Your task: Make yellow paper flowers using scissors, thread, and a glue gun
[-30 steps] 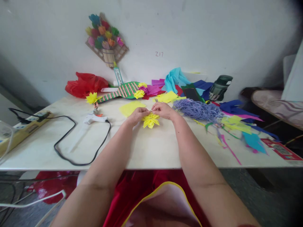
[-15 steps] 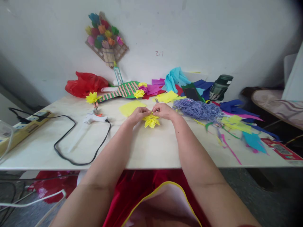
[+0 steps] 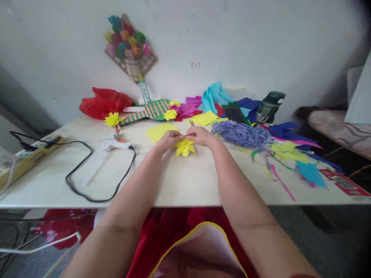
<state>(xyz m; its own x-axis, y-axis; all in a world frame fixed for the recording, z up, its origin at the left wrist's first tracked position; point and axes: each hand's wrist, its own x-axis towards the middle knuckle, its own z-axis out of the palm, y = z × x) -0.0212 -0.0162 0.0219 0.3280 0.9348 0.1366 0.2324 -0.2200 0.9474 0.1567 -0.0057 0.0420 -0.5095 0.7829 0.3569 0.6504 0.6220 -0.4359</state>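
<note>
A yellow paper flower (image 3: 185,148) with pointed petals is pinched at its far edge between my two hands, just above the white table. My left hand (image 3: 171,139) has its thumb and fingers closed on the flower's upper left side. My right hand (image 3: 200,135) is closed on its upper right side, fingertips almost meeting the left ones. A grey pointed tip (image 3: 191,122), perhaps of scissors, juts out beyond my right hand; the rest of it is hidden. Flat yellow paper (image 3: 160,132) lies behind my left hand.
A white glue gun (image 3: 117,144) with a black cord lies left. Behind stands a green pipa-shaped craft (image 3: 158,110) with yellow flowers. Purple yarn (image 3: 243,134), coloured paper scraps and a dark green bottle (image 3: 271,107) are on the right. A power strip (image 3: 34,156) lies at the left edge.
The flower has tilted or turned very slightly between my fingertips. Both hands stay in almost the same place, and the other things have not moved.
</note>
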